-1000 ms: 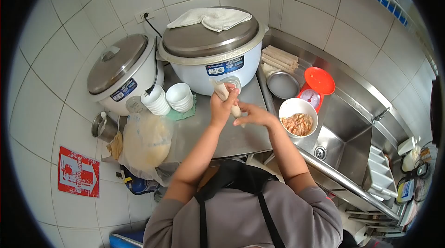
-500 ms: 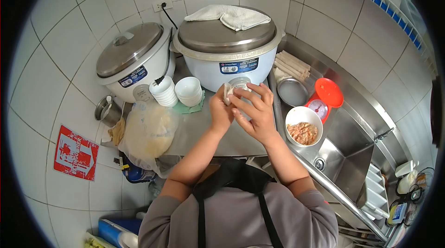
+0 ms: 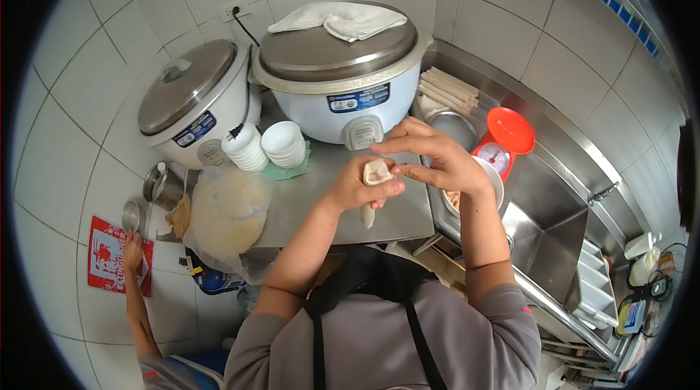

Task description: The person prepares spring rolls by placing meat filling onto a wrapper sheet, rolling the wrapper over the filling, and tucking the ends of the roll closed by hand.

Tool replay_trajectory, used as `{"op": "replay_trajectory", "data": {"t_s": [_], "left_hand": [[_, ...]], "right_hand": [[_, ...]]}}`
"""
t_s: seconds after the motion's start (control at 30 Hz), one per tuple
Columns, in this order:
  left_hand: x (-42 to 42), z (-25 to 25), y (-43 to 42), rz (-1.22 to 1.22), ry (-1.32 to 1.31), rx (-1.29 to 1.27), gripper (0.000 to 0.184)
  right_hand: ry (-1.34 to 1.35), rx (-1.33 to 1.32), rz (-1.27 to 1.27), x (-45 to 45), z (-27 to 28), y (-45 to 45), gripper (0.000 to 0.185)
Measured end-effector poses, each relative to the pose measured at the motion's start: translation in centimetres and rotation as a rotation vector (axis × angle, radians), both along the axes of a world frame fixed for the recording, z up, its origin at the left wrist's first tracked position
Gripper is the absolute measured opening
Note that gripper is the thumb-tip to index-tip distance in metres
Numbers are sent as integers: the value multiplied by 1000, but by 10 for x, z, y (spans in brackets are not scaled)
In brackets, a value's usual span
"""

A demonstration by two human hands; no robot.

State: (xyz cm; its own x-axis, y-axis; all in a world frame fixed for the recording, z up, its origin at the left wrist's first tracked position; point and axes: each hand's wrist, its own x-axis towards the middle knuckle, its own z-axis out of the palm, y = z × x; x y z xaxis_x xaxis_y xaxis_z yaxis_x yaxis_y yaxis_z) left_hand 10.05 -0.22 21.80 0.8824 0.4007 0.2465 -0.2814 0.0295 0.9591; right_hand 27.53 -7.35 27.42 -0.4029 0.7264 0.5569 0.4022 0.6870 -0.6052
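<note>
My left hand [image 3: 357, 184] is wrapped round a pale, thin wrapper roll [image 3: 378, 171], which stands with its open end up and its lower end hanging below the fist. Above and to the right of it, my right hand [image 3: 437, 157] has its fingers apart, with its thumb and fingertips near the roll's open top. A white bowl of minced filling [image 3: 453, 198] is partly hidden behind my right hand and wrist. More pale rolls [image 3: 448, 91] lie in a row behind a round metal tray [image 3: 452, 126].
Two rice cookers [image 3: 339, 102] [image 3: 191, 109] stand at the back. Stacked white bowls [image 3: 283, 143], a plastic bag [image 3: 230, 215], a red scale [image 3: 509, 131] and a sink [image 3: 543, 237] surround the steel counter [image 3: 343, 219]. At left, another person's hand [image 3: 132, 250] holds a metal cup [image 3: 133, 215].
The roll has turned from slanted to upright in my left hand. My right hand has moved up and right, covering part of the filling bowl. Another person's arm has appeared at left.
</note>
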Motion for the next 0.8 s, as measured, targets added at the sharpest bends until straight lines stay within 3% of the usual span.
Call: {"op": "replay_trajectory", "data": {"t_s": [0.1,0.43,0.67,0.77,0.8], "left_hand": [[20,-6,-5,-217,75,-4,15],[82,-23,-18,-256,46,-35,16],[104,-27,-32,-50,19,-38,14],[109,-35,-27,101,-39,0,14],[110,-32,-27,209,-7,-1,14]], "right_hand": [[-125,32,78,15,5,-5,31],[-381,-148,51,61,16,-24,10],[-738,29,-203,56,13,-21,7],[-740,55,-305,56,5,-21,8],[-611,90,-340,59,1,-22,10]]}}
